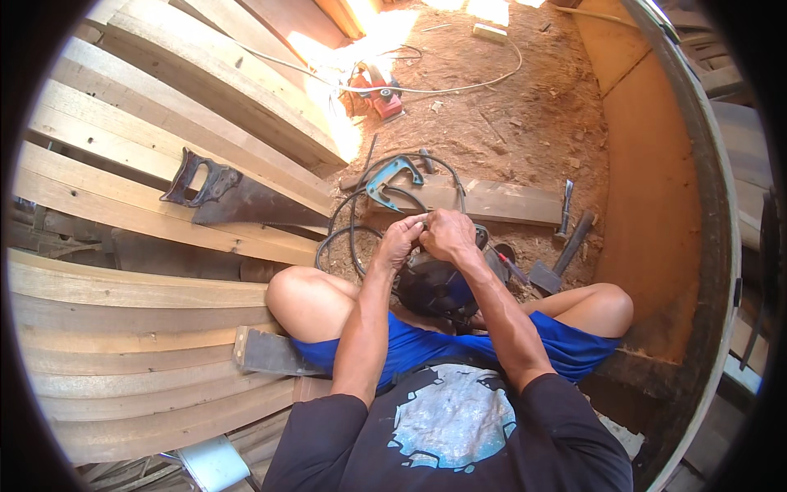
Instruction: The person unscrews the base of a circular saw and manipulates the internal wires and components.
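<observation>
My left hand (398,243) and my right hand (450,236) meet above my lap. The left thumb and fingers pinch together at the right hand's fingertips; whatever small thing lies between them is too small to make out. My right hand is curled closed, knuckles up. Just beneath them, between my crossed legs, sits a dark blue and black power tool (432,285), partly covered by my forearm and hand. Beyond the hands lies a teal, curved handle-shaped housing piece (384,182). A screwdriver (511,266) with a reddish handle is right of the power tool.
A hammer (562,252) and a chisel (566,210) lie to the right, by a wooden plank (508,202). Black cable (330,238) loops at left. A handsaw (238,195) rests on stacked boards (123,287). A red power tool (384,100) stands farther off on the shavings-strewn floor.
</observation>
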Demonstrator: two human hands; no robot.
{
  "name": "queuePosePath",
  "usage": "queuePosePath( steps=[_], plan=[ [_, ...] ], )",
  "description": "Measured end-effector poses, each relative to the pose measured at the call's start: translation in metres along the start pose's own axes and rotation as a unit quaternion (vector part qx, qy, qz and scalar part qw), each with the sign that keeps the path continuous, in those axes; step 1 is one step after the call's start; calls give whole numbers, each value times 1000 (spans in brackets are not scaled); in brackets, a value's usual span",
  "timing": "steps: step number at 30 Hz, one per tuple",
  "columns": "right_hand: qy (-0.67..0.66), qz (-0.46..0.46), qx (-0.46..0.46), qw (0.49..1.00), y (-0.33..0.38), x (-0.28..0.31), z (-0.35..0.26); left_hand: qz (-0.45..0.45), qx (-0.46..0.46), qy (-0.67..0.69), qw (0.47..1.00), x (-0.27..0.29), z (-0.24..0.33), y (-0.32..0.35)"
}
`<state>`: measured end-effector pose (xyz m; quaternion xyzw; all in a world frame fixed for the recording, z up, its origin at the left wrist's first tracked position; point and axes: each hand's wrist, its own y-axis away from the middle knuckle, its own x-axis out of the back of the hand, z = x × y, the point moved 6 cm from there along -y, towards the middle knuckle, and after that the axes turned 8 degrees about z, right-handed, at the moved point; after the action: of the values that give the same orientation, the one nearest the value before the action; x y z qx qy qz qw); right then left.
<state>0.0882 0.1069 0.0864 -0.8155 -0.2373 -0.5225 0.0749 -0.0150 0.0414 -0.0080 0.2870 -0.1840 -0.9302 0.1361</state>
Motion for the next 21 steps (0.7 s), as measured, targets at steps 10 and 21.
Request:
queuePosePath(
  steps=[10,21],
  plan=[
    [-67,63,31,995,17,38,14,27,-79,22,996,19,-13,-12],
    [-139,-26,32,989,2,15,40,42,39,34,998,19,-12,-13]
  ],
)
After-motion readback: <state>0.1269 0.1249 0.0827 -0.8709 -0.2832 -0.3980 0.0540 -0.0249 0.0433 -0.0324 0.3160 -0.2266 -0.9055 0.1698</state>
